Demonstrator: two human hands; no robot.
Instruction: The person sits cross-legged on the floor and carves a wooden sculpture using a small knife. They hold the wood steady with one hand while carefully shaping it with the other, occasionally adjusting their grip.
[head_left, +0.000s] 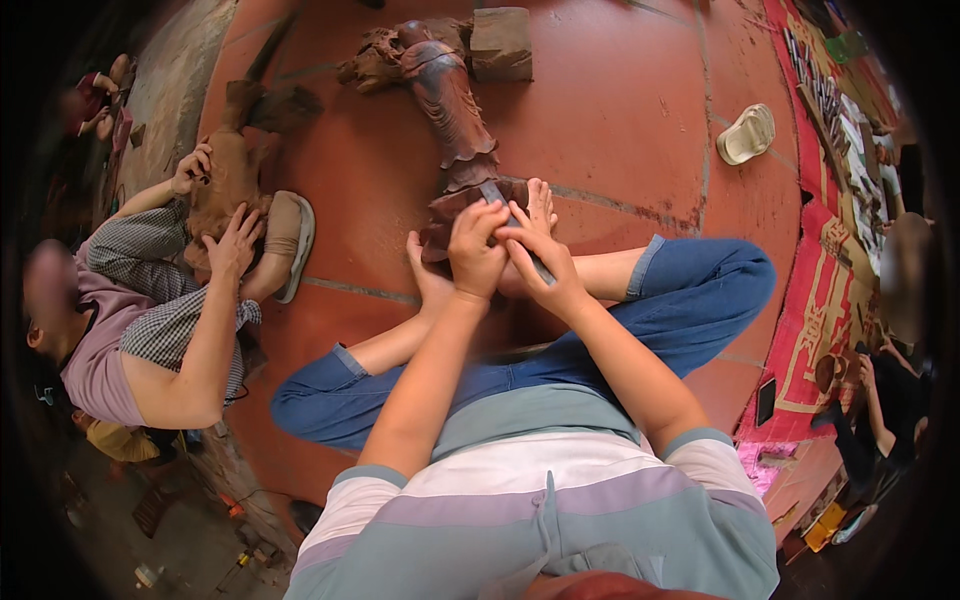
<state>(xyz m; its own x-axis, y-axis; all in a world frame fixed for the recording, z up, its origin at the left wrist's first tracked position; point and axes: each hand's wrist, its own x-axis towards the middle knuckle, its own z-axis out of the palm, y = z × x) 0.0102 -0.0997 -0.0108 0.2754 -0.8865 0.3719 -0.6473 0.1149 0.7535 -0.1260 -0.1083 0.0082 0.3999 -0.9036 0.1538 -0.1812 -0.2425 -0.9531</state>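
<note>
Red-brown tiled floor [620, 110] fills the scene, seen from above by a person sitting on it with legs in blue jeans folded outward. Directly ahead of the hands lies a long dark wooden carved figure [447, 95], stretching away from the person, its near end braced against a bare foot [538, 205]. Beyond its far end, just to the right, sits a rough wooden block [501, 43].

The left hand [475, 250] is clenched around the upper part of a slim metal chisel [512, 222], fingers wrapped tight. The right hand [545, 262] grips the same chisel just beside it, the two hands touching. The chisel's flat tip rests on the near end of the carved figure, just ahead of the knuckles.

Well to the left of the hands, another person in a checked shirt [150, 290] sits on the floor, both of their hands pressed on a second reddish-brown carving [228, 175]; a sandalled foot lies beside it. Far to the right and ahead of the hands, a pale sandal [747, 133] lies alone on the tiles. Further right, a red patterned mat [815, 290] runs along the floor's edge, with a row of tools [815, 85] laid out on it, too small to make out singly. A dark phone [766, 400] lies on the mat to the right, nearer the person's knee.
</note>
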